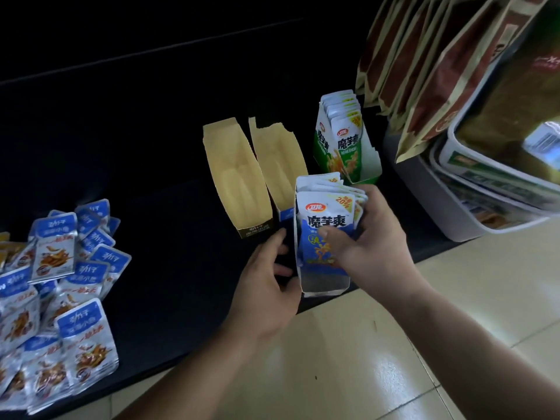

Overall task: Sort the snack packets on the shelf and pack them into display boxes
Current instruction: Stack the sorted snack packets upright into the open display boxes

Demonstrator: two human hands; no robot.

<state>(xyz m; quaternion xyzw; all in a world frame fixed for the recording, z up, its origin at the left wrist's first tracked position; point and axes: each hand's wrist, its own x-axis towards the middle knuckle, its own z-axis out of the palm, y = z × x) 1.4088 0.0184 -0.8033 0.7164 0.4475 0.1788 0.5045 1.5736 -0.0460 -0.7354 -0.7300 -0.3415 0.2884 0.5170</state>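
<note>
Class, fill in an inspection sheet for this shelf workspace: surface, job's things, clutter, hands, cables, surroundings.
Surface: dark shelf, packets and boxes on it.
Job's things: loose blue packets left; two empty display boxes; green display box full.
Clutter: nothing seen.
Hands: right hand grips blue packet stack; left hand at its edge, grip unclear.
Cables: nothing seen.
Surroundings: hanging brown bags, white tubs, tiled floor.
</note>
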